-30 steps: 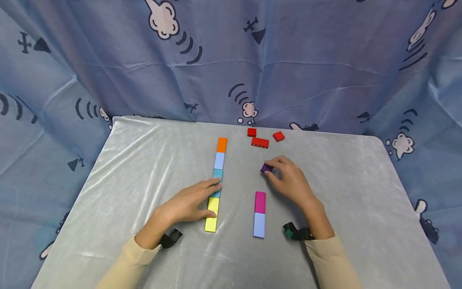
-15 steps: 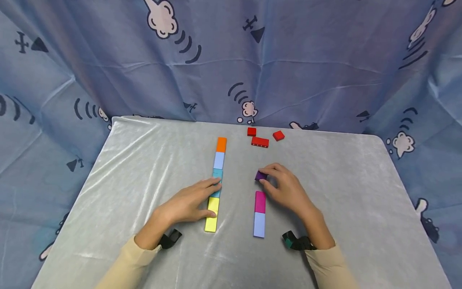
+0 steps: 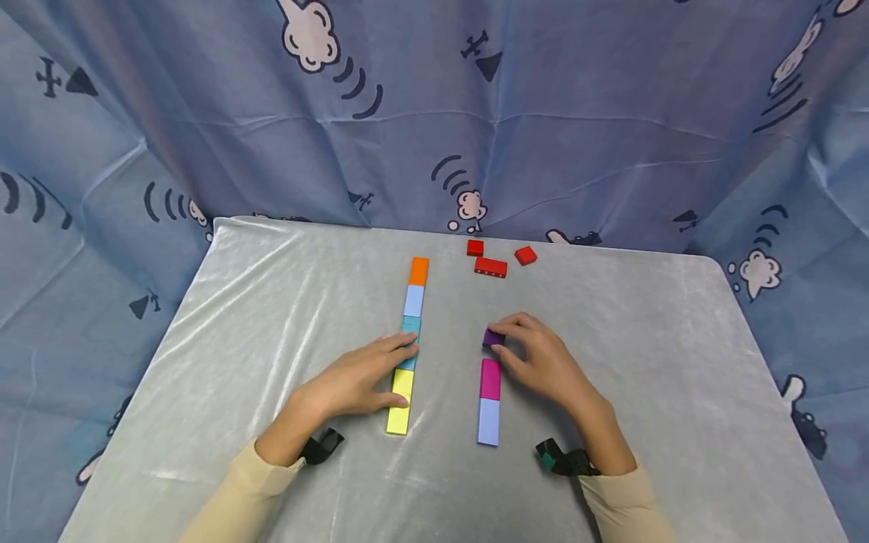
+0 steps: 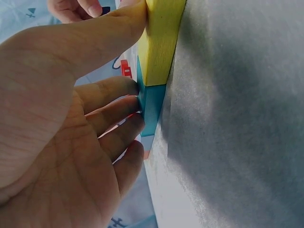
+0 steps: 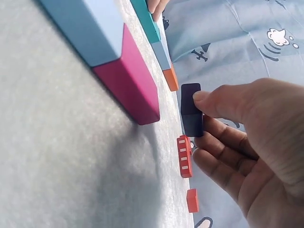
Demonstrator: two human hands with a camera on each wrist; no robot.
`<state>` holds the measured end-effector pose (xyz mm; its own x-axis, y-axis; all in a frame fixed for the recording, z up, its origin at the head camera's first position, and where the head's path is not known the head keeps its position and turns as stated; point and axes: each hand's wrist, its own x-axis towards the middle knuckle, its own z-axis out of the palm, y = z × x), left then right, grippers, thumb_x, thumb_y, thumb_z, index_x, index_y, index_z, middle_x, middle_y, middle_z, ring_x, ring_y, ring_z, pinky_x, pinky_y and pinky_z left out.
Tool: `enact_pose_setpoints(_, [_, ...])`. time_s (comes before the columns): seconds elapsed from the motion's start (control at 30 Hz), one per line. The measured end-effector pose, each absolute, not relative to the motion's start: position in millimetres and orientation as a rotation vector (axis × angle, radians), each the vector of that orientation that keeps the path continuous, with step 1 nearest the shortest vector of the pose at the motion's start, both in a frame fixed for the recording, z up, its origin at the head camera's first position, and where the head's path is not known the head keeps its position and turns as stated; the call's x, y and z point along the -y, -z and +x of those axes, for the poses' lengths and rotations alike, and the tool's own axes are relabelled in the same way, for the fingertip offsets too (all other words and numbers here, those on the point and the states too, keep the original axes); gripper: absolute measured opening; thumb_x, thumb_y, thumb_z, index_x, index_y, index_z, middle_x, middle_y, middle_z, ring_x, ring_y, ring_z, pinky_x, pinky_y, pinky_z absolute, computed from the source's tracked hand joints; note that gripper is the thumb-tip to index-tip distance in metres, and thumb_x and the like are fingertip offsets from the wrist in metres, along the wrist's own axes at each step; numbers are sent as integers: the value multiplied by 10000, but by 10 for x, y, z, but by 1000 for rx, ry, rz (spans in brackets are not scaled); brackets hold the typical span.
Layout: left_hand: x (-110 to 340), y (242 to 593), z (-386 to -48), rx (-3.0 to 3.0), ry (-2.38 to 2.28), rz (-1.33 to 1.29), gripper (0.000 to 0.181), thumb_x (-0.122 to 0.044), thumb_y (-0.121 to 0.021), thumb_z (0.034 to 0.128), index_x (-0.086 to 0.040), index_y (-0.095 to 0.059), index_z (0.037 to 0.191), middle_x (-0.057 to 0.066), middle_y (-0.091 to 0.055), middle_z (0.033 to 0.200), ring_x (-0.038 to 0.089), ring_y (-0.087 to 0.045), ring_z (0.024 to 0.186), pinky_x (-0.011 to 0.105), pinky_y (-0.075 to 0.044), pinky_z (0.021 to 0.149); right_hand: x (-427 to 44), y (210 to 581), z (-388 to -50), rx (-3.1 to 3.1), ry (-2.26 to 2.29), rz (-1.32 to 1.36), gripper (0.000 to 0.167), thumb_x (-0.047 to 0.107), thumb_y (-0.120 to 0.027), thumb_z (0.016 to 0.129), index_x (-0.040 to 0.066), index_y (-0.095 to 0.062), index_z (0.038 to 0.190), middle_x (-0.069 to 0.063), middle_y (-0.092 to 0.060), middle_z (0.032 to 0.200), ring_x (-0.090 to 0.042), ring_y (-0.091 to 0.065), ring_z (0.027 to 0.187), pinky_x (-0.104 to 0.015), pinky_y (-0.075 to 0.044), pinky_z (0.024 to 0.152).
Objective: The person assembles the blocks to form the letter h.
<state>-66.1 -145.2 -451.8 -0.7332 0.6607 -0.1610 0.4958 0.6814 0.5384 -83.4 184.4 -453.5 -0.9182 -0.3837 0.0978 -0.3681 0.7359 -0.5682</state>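
This looks like a small curtained booth for tabletop play or recording; whether it stands in a home, lab or studio cannot be told. Wrinkled blue-purple fabric curtains (image 3: 400, 173), printed with white cartoon clouds (image 3: 312, 38) and dark curved stripes (image 3: 369, 103), hang behind and along both sides, hiding the room beyond. They surround a counter (image 3: 645, 362) draped in shiny pale-grey cloth (image 3: 204, 362), where flat, brightly coloured toy-like blocks (image 3: 488, 422) lie. Black bands (image 3: 322, 446) show beside the cream fabric sleeves (image 3: 247, 486).
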Motion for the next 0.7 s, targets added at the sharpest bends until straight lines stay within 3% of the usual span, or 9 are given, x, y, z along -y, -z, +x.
enact_pose_setpoints(0.7, [1451, 4509, -658, -2541, -680, 917, 811, -310, -836, 922, -26, -466, 1585, 130, -385, 1713, 343, -382, 1591, 490, -328, 1324, -1867, 4556, -810, -2889, 875, -693, 329, 85, -782, 946, 36, -756, 1271, -101, -730, 1200, -274, -698, 1136, -518, -609, 1011])
